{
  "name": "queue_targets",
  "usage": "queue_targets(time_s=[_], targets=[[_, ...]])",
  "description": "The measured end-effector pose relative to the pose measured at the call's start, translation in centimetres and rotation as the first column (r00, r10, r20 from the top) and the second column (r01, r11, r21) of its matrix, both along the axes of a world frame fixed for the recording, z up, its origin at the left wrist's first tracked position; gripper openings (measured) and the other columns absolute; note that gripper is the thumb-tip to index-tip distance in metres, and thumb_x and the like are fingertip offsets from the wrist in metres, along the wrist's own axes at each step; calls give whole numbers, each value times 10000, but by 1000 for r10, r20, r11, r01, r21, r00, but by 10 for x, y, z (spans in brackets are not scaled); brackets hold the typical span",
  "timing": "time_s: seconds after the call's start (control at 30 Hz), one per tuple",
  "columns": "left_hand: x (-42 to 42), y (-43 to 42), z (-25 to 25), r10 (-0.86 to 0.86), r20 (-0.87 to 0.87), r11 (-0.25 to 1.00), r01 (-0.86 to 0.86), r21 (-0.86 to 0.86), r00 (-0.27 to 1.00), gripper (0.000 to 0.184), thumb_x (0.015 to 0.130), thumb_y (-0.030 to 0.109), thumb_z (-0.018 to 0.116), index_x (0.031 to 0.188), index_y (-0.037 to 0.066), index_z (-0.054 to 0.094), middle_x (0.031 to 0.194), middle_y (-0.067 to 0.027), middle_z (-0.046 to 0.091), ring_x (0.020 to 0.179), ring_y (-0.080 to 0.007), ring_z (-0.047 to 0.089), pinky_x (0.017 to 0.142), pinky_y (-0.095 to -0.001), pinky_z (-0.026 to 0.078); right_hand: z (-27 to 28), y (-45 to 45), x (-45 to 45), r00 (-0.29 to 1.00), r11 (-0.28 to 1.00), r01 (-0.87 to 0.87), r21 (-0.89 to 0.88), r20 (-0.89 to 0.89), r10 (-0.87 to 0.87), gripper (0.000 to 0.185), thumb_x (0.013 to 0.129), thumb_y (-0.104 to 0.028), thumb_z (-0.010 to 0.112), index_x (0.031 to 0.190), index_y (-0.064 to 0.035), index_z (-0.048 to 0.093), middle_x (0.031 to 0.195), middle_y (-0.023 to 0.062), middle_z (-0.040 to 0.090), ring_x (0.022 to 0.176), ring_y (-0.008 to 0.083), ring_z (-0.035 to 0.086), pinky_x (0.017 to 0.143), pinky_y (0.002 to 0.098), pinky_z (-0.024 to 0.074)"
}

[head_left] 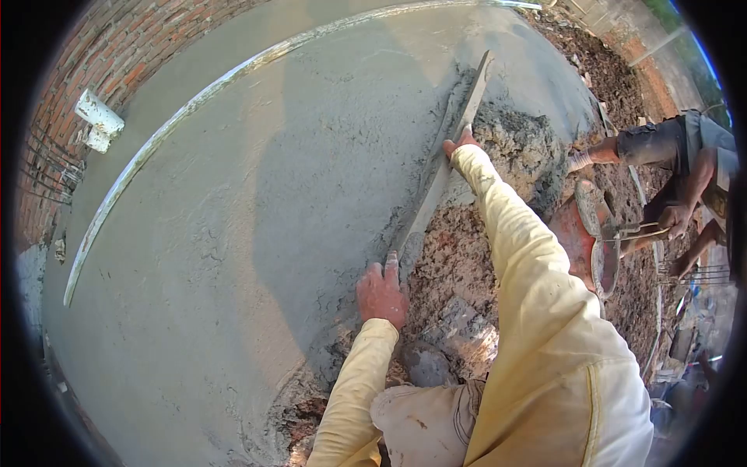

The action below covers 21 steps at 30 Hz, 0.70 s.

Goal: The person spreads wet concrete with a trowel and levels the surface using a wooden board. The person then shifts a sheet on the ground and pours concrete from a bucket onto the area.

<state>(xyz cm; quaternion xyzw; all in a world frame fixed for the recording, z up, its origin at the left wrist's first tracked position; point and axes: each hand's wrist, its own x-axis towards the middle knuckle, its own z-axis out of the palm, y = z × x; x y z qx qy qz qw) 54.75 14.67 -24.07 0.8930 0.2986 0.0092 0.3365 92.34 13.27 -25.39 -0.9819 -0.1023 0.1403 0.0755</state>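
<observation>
A long straight board [430, 204] lies slantwise on the wet grey concrete [311, 171], along its edge with the rough ground. My right hand [462, 143] is closed round the board above its middle. At the board's near end, my left hand [383, 296] grips it, with fingers pointing up along its tip. A ridge of wet concrete runs along the board's left side. Rough, lumpy concrete [521, 148] is piled to the right of my right hand.
A long thin curved-looking strip [163, 128] lies across the concrete. White pipe [99, 121] stands by the brick wall [140, 39]. At the right, another person [692, 156] holds a handle near a reddish, concrete-smeared container [576, 237]. Brown soil [447, 265] borders the slab.
</observation>
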Motion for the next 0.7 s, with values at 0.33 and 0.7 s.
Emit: queue_targets(time_s=[0.33, 0.7], targets=[[-51, -33, -26, 310, -48, 951, -310, 14, 949, 632, 735, 174, 688, 1314, 55, 464, 1078, -185, 486, 1003, -392, 500, 844, -476, 413, -14, 93, -90, 929, 945, -321, 61, -171, 327, 880, 878, -434, 564, 1491, -1, 105, 1226, 303, 559, 1128, 401, 573, 959, 440, 458], [-111, -28, -29, 618, -63, 786, -617, 38, 783, 580, 708, 151, 726, 1219, 6, 494, 1049, -208, 487, 969, -410, 517, 809, -490, 422, -19, 186, -202, 801, 823, -546, 156, -190, 568, 835, 876, -419, 572, 1488, -17, 170, 1191, 286, 586, 1103, 390, 592, 951, 436, 468]])
